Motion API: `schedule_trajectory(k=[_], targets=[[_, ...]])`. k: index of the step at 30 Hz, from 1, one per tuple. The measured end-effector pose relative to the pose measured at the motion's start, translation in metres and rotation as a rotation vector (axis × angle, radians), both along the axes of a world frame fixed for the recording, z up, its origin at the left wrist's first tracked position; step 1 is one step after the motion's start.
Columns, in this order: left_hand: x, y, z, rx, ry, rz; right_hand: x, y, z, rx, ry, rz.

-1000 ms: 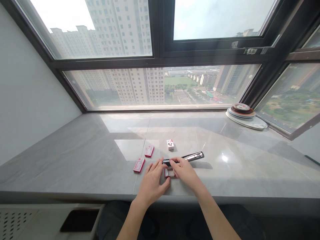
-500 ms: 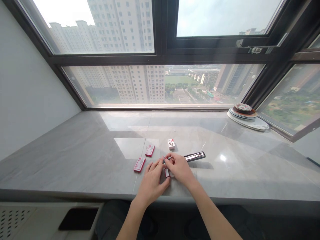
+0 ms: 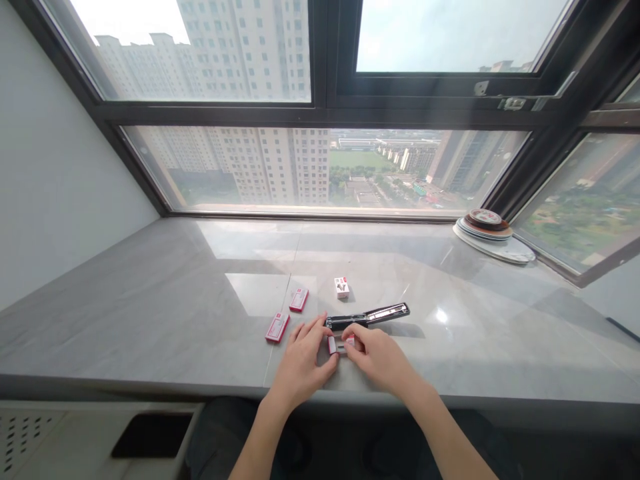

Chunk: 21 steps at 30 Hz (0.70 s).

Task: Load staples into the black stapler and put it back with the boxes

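An opened stapler [image 3: 383, 315] lies on the counter, its long top arm swung out to the right and its channel exposed. In front of it sits an opened staple box [image 3: 332, 345], white and red, with a grey strip showing inside. My left hand [image 3: 303, 360] holds this box at its left end, thumb at the near edge, while a fingertip reaches the stapler's left end. My right hand [image 3: 380, 357] is closed in a pinch at the box's right part; what its fingertips grip is hidden.
Two red-and-white boxes [image 3: 277, 327] [image 3: 299, 300] lie left of my hands. A small white box [image 3: 341, 287] stands beyond the stapler. At the back right, plates [image 3: 495, 237] are stacked by the window. The grey counter [image 3: 150, 320] ends at a front edge near my forearms.
My right hand has moved from the stapler's left end down and right to the staple box, uncovering the stapler's middle. My left hand has stayed nearly in place.
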<state>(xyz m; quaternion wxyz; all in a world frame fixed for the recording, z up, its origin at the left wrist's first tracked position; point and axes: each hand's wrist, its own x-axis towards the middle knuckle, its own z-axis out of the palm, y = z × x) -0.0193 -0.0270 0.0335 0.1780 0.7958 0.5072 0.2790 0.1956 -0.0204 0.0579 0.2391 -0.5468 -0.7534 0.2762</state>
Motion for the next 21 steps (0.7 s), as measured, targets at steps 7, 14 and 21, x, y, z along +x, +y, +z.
schedule_trajectory(k=[7,14,21], targets=[[0.010,-0.002,-0.002,0.076,0.028,0.282,0.036,-0.005,-0.018,-0.067,-0.059,-0.266],[0.034,-0.002,-0.004,0.084,0.054,0.328,0.024,-0.005,-0.033,-0.077,0.079,-0.230],[0.039,-0.010,0.001,0.087,0.003,0.234,0.101,0.007,-0.030,-0.400,0.439,-0.431]])
